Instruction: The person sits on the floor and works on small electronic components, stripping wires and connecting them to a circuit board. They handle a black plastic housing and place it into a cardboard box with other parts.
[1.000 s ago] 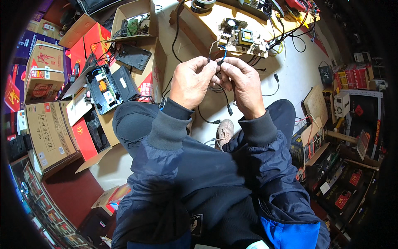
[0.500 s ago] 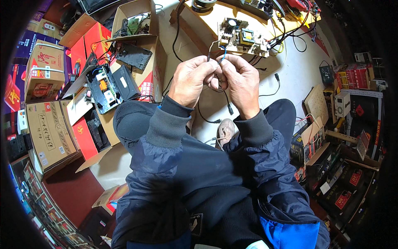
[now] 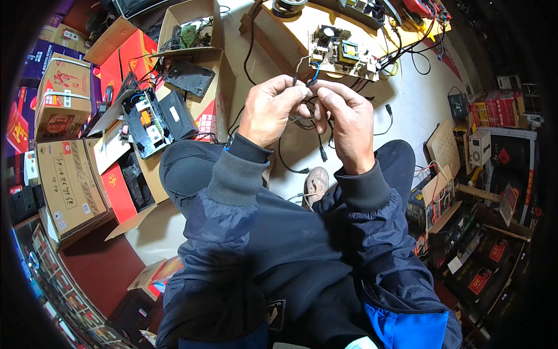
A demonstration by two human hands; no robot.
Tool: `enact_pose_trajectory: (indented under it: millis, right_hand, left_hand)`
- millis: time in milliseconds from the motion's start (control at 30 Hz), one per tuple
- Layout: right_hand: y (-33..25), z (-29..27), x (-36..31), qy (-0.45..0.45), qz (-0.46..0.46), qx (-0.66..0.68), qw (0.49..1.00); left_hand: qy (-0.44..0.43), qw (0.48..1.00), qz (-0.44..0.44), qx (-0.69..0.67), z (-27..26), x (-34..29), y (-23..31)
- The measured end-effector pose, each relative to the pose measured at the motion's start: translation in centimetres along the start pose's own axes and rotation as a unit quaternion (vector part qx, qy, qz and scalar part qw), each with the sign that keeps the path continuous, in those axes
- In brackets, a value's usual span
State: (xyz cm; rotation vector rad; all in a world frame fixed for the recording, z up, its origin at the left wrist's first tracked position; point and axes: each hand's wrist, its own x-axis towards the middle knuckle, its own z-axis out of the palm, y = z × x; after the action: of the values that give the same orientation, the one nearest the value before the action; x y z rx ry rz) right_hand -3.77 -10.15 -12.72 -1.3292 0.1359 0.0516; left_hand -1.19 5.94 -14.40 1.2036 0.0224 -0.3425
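Observation:
Both my hands are together in front of a bare circuit board (image 3: 336, 57) that lies on the near edge of a wooden table. My left hand (image 3: 268, 111) is closed in a pinch on a thin pale wire (image 3: 300, 62) with a dark end, which runs from the board. A blue wire (image 3: 316, 72) comes down from the board to a dark end beside the left thumb. My right hand (image 3: 350, 121) has its thumb and forefinger bent together at that blue wire. The exact contact between fingertips and wire ends is too small to make out.
The wooden table (image 3: 290, 30) carries a roll of tape (image 3: 289, 6) and more electronics. Black cables with plugs (image 3: 324, 153) hang and lie between my legs. Left stand cardboard boxes (image 3: 70, 180) and an opened black device (image 3: 148, 125). Right are batteries (image 3: 488, 264) and a white box (image 3: 479, 146).
My right hand has shifted a little to the right and down, and its fingers have spread slightly from the left hand's. My left hand stays nearly in place at the wires.

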Motion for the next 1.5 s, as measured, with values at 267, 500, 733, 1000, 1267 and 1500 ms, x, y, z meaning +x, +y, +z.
enact_pose_trajectory:
  millis: [267,500,733,1000,1267,1500]
  right_hand:
    - [0.8,-0.5,1.1,-0.074,0.099,0.187,0.975]
    - [1.6,-0.4,1.6,-0.047,0.083,0.17,0.981]
    - [2.0,0.2,1.1,-0.012,0.101,0.199,0.975]
    - [2.2,0.3,1.1,0.021,0.085,0.145,0.986]
    - [2.5,0.4,1.2,0.033,0.08,0.163,0.983]
    - [2.1,0.6,1.3,0.034,0.095,0.164,0.981]
  left_hand:
    - [-0.061,0.995,-0.03,-0.069,-0.4,-0.1,0.0]
    - [-0.039,0.999,-0.014,0.009,-0.1,0.0,0.3]
    - [-0.022,0.995,0.012,0.096,0.2,-0.5,0.5]
    - [-0.003,0.995,0.001,0.096,0.4,-0.8,0.2]
    - [0.015,0.995,-0.006,0.103,0.0,-0.4,-0.3]
    - [0.022,0.995,0.025,0.092,-0.3,-0.4,-0.7]
